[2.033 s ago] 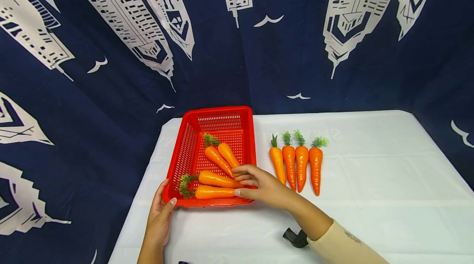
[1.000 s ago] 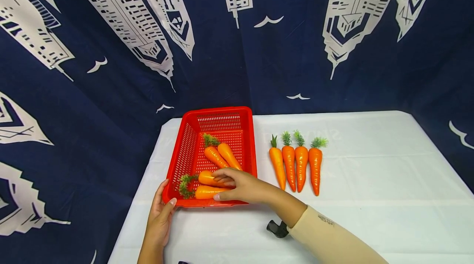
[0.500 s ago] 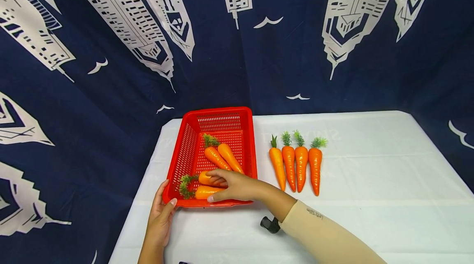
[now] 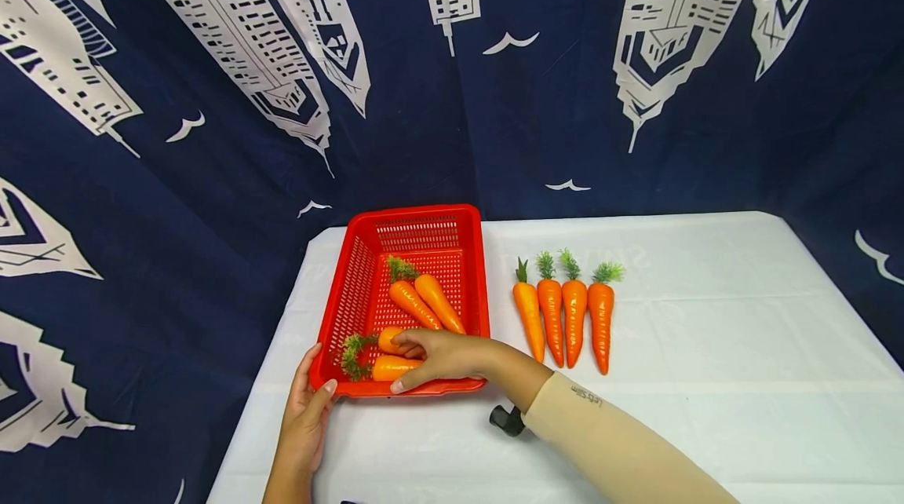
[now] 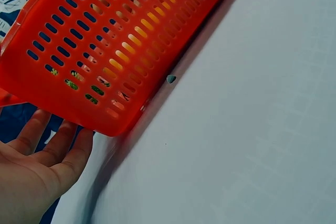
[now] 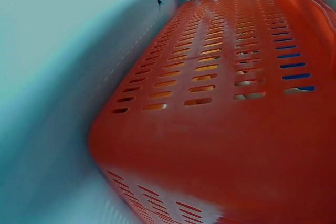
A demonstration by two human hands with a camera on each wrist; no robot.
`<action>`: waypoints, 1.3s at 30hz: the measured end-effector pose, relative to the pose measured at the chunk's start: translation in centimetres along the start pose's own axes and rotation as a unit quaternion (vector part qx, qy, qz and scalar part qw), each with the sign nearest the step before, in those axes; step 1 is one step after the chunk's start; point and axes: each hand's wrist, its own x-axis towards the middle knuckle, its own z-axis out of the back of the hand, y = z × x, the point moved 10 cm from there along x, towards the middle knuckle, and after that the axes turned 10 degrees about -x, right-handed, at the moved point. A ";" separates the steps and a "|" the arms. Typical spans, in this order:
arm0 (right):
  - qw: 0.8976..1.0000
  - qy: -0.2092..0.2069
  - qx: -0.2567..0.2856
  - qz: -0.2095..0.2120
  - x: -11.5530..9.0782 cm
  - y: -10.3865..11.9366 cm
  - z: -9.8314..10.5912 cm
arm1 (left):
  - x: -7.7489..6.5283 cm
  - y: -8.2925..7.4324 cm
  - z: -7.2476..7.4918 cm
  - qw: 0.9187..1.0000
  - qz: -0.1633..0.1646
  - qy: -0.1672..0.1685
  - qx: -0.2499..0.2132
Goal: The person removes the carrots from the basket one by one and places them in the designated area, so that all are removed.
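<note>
Here, left hand: grasping the red basket at its near left corner, thumb laid up toward the rim, fingers bent along the outside, their tips just under the rim in the left wrist view.

Right arm: slants in from the lower right in a beige sleeve, the wrist crossing over the basket's near right corner.

Right hand: back upward, fingers bent over the upper near carrot, thumb reaching past the lower near carrot toward the front rim; the hand covers their tips, so whether it grips either I cannot tell.

Basket's far pair: two more carrots lie slantwise behind, inside the basket.

White table: carries the basket, four carrots side by side to its right, and a black object partly under the sleeve.
</note>
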 end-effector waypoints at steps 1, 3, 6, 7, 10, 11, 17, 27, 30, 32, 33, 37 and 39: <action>1.000 0.001 0.004 -0.003 0.1 -0.1 0.0 | 0.0 0.0 0.0 1.000 -0.001 0.000 -0.001; 1.000 0.003 0.012 -0.009 0.2 -0.2 -0.1 | 0.0 0.0 0.0 1.000 -0.002 0.000 -0.002; 1.000 0.005 0.018 -0.019 0.3 -0.4 -0.2 | 0.0 0.0 0.0 1.000 -0.003 0.000 -0.003; 1.000 0.006 0.016 -0.021 0.4 -0.5 -0.2 | 0.0 0.0 0.0 1.000 -0.003 0.000 -0.003; 1.000 0.007 0.009 -0.027 0.4 -0.6 -0.2 | 0.1 0.1 0.0 1.000 -0.002 0.001 -0.004; 1.000 0.007 0.007 -0.029 0.4 -0.6 -0.2 | 0.1 0.1 0.0 1.000 -0.002 0.001 -0.004; 0.999 0.013 -0.008 -0.046 0.3 -0.9 -0.5 | 0.0 0.1 0.1 1.000 -0.004 0.003 -0.008; 0.997 0.017 -0.042 -0.058 0.1 -1.1 -0.7 | 0.1 0.2 0.1 1.000 -0.006 0.004 -0.012; 0.997 0.015 -0.044 -0.057 0.1 -1.1 -0.7 | 0.1 0.2 0.1 1.000 -0.006 0.004 -0.014; 0.997 0.013 -0.044 -0.057 0.1 -1.2 -0.7 | 0.1 0.1 0.1 1.000 -0.006 0.004 -0.015; 0.997 0.012 -0.043 -0.057 0.1 -1.2 -0.7 | 0.1 0.1 0.1 1.000 -0.007 0.005 -0.015; 0.997 0.013 -0.037 -0.062 0.1 -1.2 -0.7 | 0.0 0.1 0.0 1.000 -0.006 0.005 -0.015; 0.997 0.014 -0.038 -0.062 0.1 -1.1 -0.7 | 0.0 0.1 0.0 1.000 -0.006 0.005 -0.014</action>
